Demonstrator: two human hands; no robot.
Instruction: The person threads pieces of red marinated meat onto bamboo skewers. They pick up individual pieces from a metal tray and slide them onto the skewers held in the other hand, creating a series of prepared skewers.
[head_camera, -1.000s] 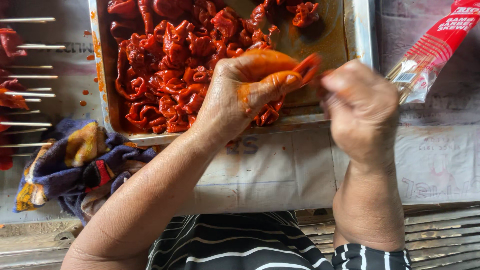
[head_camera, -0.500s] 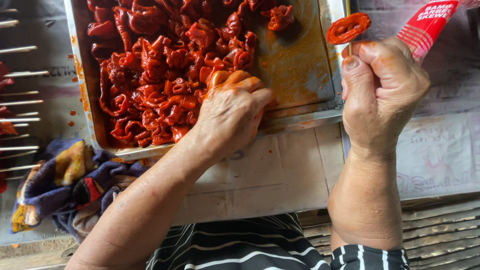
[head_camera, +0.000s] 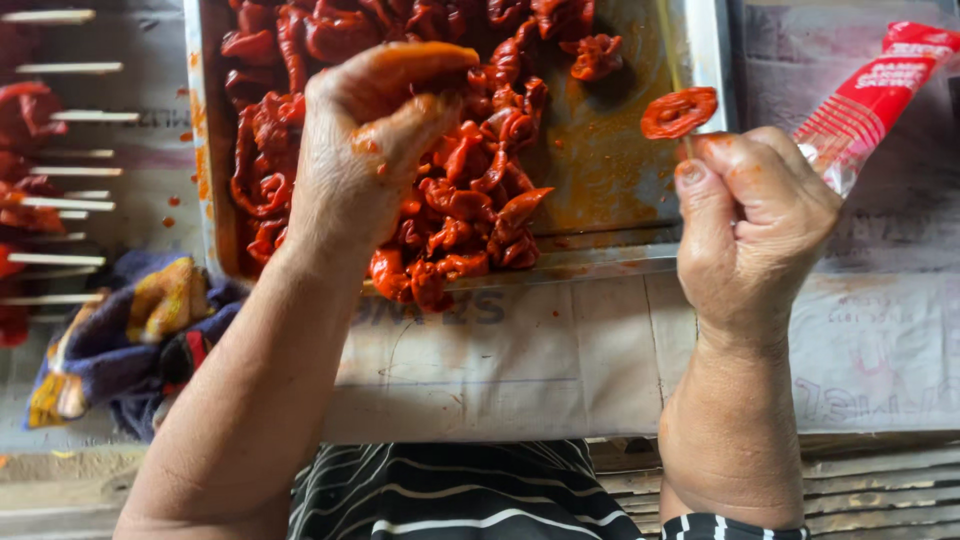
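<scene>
Two hands busy: right hand (head_camera: 750, 215) clenched on thin wooden skewer (head_camera: 688, 148) bearing red marinated meat piece (head_camera: 679, 111); left hand (head_camera: 365, 150) loosely curled over meat pile in metal tray (head_camera: 705, 60). Best keep skewer steady.

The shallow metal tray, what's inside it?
The shallow metal tray holds a heap of red marinated meat pieces and orange sauce. The left hand covers part of the heap; whatever lies beneath is hidden.

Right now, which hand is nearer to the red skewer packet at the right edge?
Right. The right hand is beside the red skewer packet, just left of it, holding a skewer with a marinated piece. The left hand is far left, over the metal tray.
</scene>
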